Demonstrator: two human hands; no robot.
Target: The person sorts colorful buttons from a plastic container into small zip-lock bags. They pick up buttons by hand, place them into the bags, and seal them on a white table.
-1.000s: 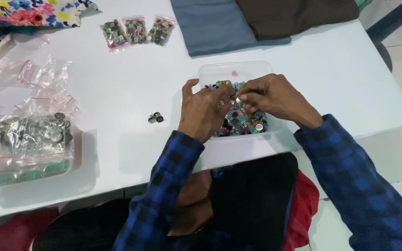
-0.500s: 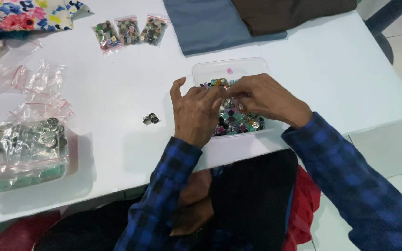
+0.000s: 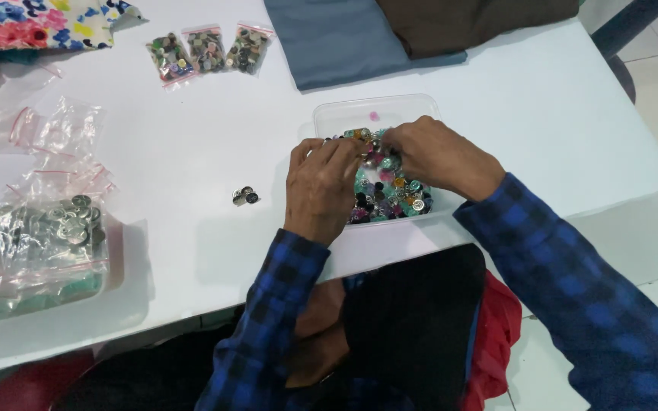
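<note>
White table, folded cloths, clear tub of buttons.

Sewing workshop, bagged buttons, folded fabrics

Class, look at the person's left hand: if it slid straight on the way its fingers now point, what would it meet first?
The left hand points up and right, over the clear tray's near edge. It would probably first meet the coloured buttons there, then the right hand's fingertips; depth is unclear.

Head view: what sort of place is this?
Probably a sewing or garment workshop: a clear plastic tub of mixed coloured buttons, three small zip bags of sorted buttons, and folded blue-grey cloth on a white table.
</note>
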